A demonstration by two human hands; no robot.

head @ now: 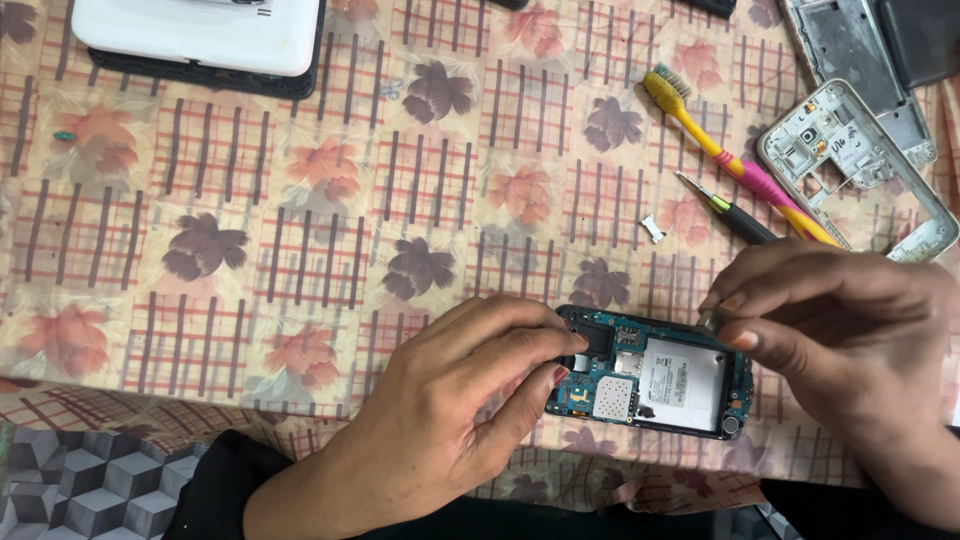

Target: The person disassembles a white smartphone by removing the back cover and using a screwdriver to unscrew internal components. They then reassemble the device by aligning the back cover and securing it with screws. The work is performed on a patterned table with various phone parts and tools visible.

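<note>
An opened phone (655,380) with a blue circuit board and a white panel lies near the table's front edge. My left hand (450,400) rests on its left end, fingertips pressing the board's upper left corner. My right hand (850,330) hovers over the phone's right end, thumb and forefinger pinched on a small grey metal tool tip (708,320) that touches the phone's upper right corner.
A yellow-and-pink toothbrush (735,165) and a black screwdriver (730,212) lie behind the phone. A silver phone frame (858,165) sits at far right, a small metal tray (652,229) near the middle, and a white box (200,35) at top left. A patterned cloth (300,200) covers the table.
</note>
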